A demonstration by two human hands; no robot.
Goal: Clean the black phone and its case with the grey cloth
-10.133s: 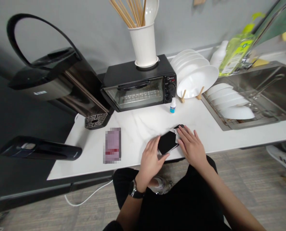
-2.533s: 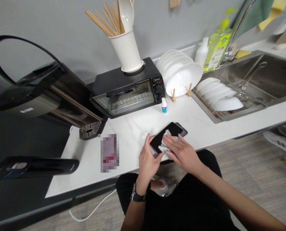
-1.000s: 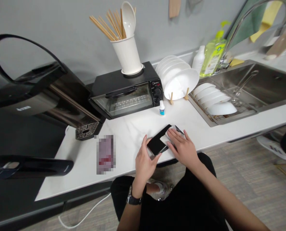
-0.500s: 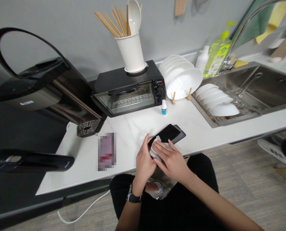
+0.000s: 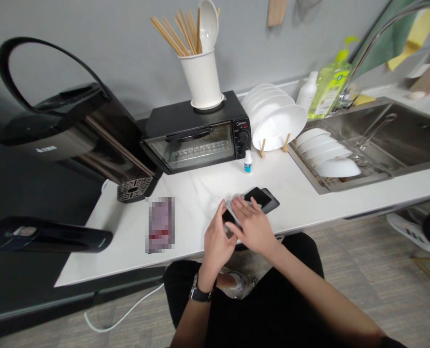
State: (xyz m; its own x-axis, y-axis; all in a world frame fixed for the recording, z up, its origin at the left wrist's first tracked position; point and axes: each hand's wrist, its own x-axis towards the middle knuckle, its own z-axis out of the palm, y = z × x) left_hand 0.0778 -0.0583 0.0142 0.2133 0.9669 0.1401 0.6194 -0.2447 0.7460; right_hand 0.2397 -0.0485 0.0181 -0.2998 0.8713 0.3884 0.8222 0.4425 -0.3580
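Observation:
A black phone (image 5: 259, 195) lies on the counter at a slant, dark screen up. My left hand (image 5: 218, 241) grips its near left end, thumb and fingers along the edges. Under my right hand (image 5: 254, 226), whose fingers are stretched close together, a thin whitish cloth (image 5: 231, 208) is pressed against the screen. Most of the cloth is hidden by the fingers. Beneath the phone's far end a dark grey flat object (image 5: 272, 205) sticks out; its kind is unclear. A small white spray bottle (image 5: 248, 162) with a blue label stands beyond the phone.
A black toaster oven (image 5: 196, 140) carries a white cup (image 5: 202, 79) of chopsticks. White plates (image 5: 280, 126) stand in a rack beside the sink (image 5: 414, 130). At left are a drinks machine (image 5: 102, 130) and a blurred-out purplish item (image 5: 160, 224).
My right hand has slid the cloth up and away along the phone, baring part of the screen near my left hand. My left hand keeps its grip. The view has shifted slightly.

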